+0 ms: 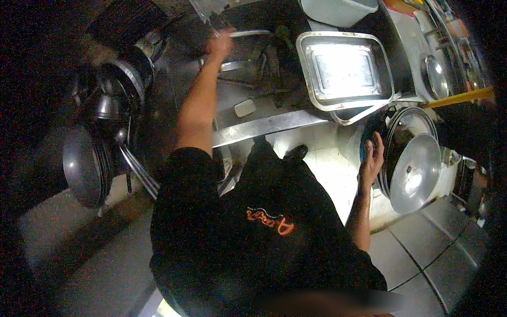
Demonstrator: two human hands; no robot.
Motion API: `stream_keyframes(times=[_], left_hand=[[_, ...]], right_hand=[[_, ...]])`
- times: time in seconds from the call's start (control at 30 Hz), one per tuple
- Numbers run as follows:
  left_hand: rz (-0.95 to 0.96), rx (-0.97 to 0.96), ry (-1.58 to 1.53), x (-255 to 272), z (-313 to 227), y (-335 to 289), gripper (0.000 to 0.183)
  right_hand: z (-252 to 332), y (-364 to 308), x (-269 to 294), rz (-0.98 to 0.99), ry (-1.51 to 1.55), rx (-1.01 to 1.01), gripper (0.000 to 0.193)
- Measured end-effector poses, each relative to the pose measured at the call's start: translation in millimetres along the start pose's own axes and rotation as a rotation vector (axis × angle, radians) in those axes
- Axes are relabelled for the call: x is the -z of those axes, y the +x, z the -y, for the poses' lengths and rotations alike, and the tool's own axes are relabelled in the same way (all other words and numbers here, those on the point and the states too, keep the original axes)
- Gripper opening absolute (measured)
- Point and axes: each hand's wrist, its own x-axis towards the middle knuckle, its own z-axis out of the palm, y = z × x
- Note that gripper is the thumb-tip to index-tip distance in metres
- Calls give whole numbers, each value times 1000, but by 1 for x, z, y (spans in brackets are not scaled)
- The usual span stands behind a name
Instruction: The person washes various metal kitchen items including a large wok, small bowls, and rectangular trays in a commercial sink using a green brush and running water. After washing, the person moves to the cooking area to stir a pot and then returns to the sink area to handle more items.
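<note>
My left arm stretches forward over a dark metal sink (232, 95). At its far side my left hand (219, 46) is closed, with blurred fingers; what it grips cannot be made out. Just beyond it is a pale, translucent object (207, 8), cut off by the top edge. My right hand (372, 158) hangs at the right with its fingers apart and slightly curled, holding nothing visible. Beside it are a dark opening with a blue edge (363, 145) and round metal lids (417, 174). Ahead of that hand sits a rectangular metal pan (391, 79), brightly lit inside.
A pale oblong piece (244, 108) lies near the sink's front ledge (272, 127). Dark woks (84, 164) and metal pots (108, 105) stand at the left. A grey tub (340, 11) is at the back, and a yellow bar (459, 98) juts in at the right.
</note>
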Motion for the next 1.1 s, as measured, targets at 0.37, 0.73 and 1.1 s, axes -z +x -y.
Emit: stream_keyframes(times=[0.37, 0.73, 1.1], left_hand=[[-68, 10, 157, 18, 30, 1, 34], [-145, -319, 12, 40, -9, -8, 39], [-14, -249, 253, 72, -42, -35, 40]], right_hand=[[22, 11, 2, 93, 71, 2, 40], [4, 107, -83, -172, 367, -104, 79], [-85, 150, -60, -81, 52, 31, 43]])
